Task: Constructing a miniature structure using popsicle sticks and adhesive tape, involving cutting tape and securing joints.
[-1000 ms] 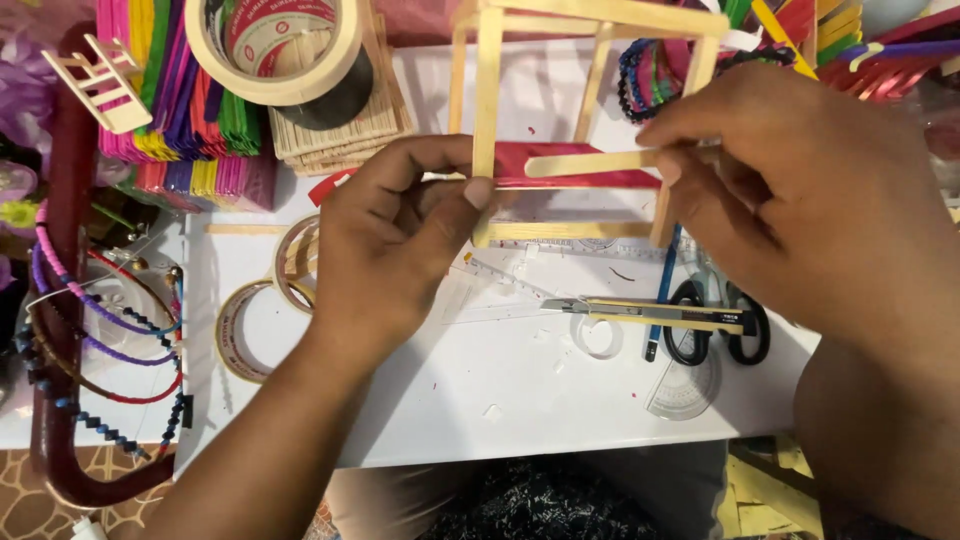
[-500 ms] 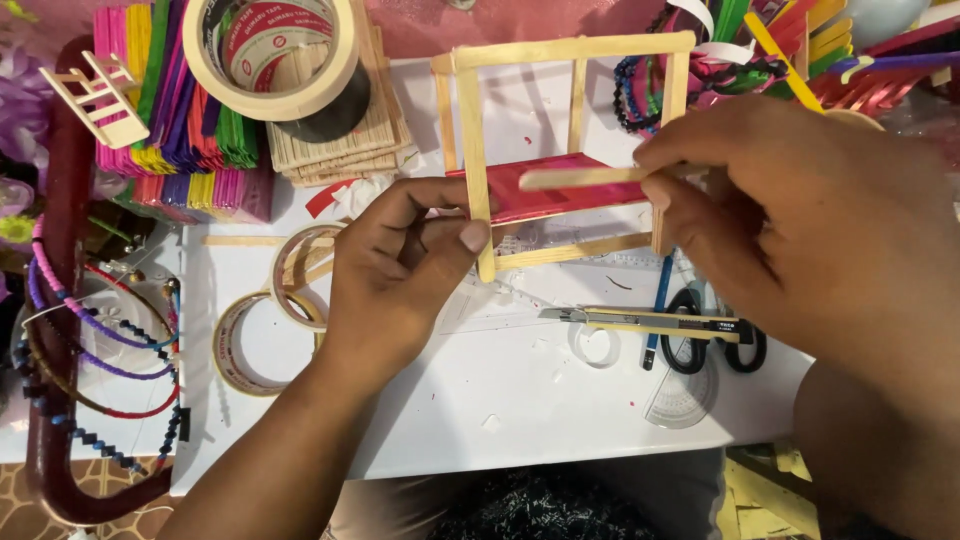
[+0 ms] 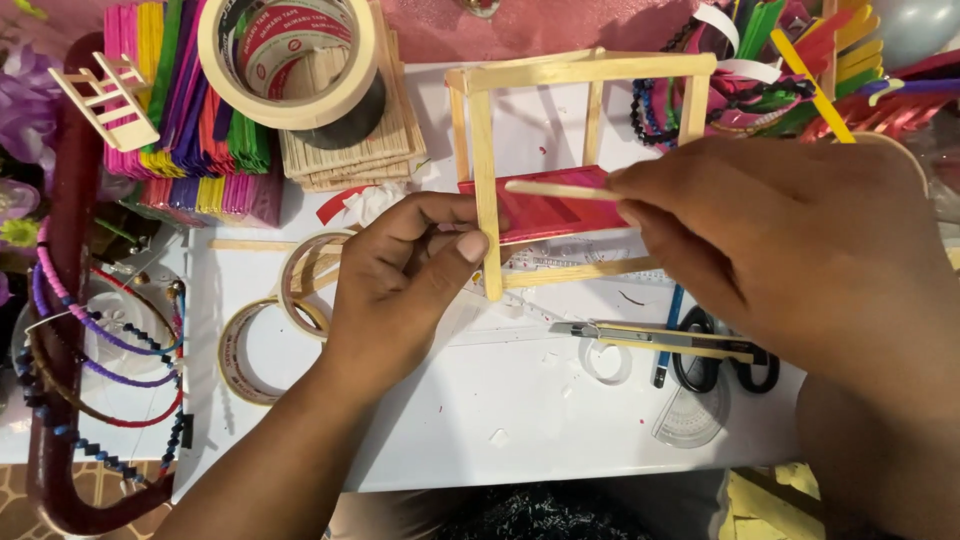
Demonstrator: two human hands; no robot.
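Left hand (image 3: 400, 290) pinching the front post of a pale wooden stick frame (image 3: 580, 72) with red slats. Right hand (image 3: 790, 250) gripping a thin plain wooden stick (image 3: 555, 189) across those slats. Between both hands, on a white table (image 3: 500, 400). Nearby: yellow craft knife (image 3: 650, 338), black scissors (image 3: 715, 365).

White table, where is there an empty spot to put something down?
The table is bare along the near edge, below the cutter and beside the left hand's wrist. It is crowded on the left by tape rings and at the far edge by sticks.
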